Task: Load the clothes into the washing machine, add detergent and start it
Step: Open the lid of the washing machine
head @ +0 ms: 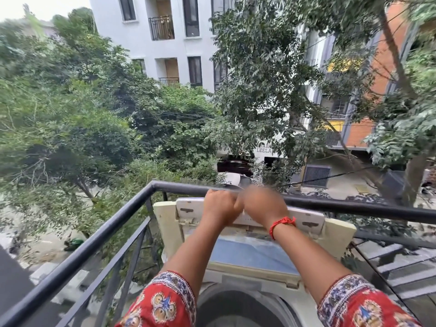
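A cream top-load washing machine [165, 223] stands against the balcony railing. Its folding lid [254, 253], with a blue-tinted pane, is raised and leans back toward the rail. The dark drum opening [238, 308] shows at the bottom of the view, and I see no clothes in it. My left hand [220, 205] curls over the lid's top edge. My right hand [264, 204], blurred and with a red thread at the wrist, is closed on the same edge beside it. No detergent is in view.
A black metal railing [99, 234] runs along the left and behind the machine, right at my hands. Beyond it are trees, a street far below and apartment buildings. Stair steps [401, 267] descend at the right.
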